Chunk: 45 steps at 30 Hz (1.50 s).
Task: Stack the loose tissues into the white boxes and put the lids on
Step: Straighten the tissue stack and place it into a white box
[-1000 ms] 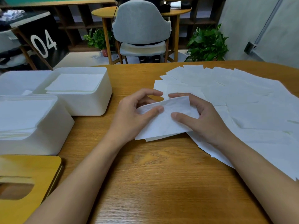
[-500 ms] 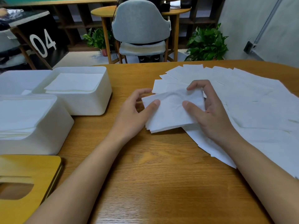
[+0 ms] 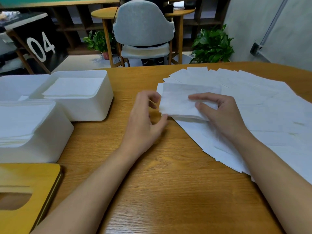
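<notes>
On a wooden table [image 3: 168, 183], a wide overlapping spread of loose tissues [image 3: 253, 107] across the right half, reaching from the far edge down toward the right forearm. At the spread's left edge, a small stack of tissues [image 3: 179, 102], pinched between thumb and fingers of the right hand [image 3: 224, 115], thumb on top, its near edge raised slightly off the sheets beneath. Just left of that stack, the left hand [image 3: 145, 122], fingers curled and loose, blurred by motion, thumb tip at or touching the stack's lower left corner; whether gripping or merely brushing, cannot tell. On the left side of the table, well apart from the spread, two white boxes without lids: the farther white box [image 3: 94, 108] holding a neat flat pile of tissues below its rim, the nearer white box [image 3: 42, 146] filled close to the rim with a layered pile. The two boxes just beside each other, apparently touching at a corner. Behind them at the far left, another white container [image 3: 16, 85], contents unclear. At the bottom left corner, a wooden lid [image 3: 33, 183] with an oval slot, lying flat on the table just in front of the nearer box. Beyond the table, a grey chair [image 3: 143, 26] and green potted plants [image 3: 212, 46] on the floor.
</notes>
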Available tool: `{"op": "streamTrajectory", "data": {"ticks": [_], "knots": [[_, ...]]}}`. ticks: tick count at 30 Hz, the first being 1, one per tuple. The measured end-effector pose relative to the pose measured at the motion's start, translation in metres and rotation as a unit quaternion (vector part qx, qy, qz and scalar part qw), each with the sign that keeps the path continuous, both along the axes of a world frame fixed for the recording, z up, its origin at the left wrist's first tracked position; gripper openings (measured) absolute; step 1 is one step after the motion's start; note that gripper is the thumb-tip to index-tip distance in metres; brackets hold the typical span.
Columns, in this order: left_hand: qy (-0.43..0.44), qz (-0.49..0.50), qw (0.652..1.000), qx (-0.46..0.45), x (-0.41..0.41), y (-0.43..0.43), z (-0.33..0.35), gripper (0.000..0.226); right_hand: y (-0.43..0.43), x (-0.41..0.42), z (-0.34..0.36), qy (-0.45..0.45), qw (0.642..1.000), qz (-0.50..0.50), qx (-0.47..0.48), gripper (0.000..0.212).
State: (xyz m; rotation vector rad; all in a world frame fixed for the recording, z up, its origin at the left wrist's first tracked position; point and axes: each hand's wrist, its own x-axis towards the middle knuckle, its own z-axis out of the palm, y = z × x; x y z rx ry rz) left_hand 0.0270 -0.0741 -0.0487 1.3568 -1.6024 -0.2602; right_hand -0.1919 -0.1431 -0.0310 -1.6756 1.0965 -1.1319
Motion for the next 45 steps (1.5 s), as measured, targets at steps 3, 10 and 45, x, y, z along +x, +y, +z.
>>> {"op": "streamTrajectory", "data": {"ticks": [3,10,45], "knots": [[-0.11,-0.116,0.987,-0.005,-0.002,-0.003,-0.006,0.025,-0.002,0.001,-0.002,-0.004,0.999,-0.03,0.009,0.031],[-0.2,-0.197,0.96,0.011,-0.012,-0.014,-0.015,0.031,0.0,0.004,-0.001,-0.002,0.999,-0.037,0.013,0.034],[0.071,-0.035,0.992,0.094,0.02,-0.005,0.015,0.022,0.016,0.011,0.002,0.099,0.983,0.154,-0.02,0.06]]}}
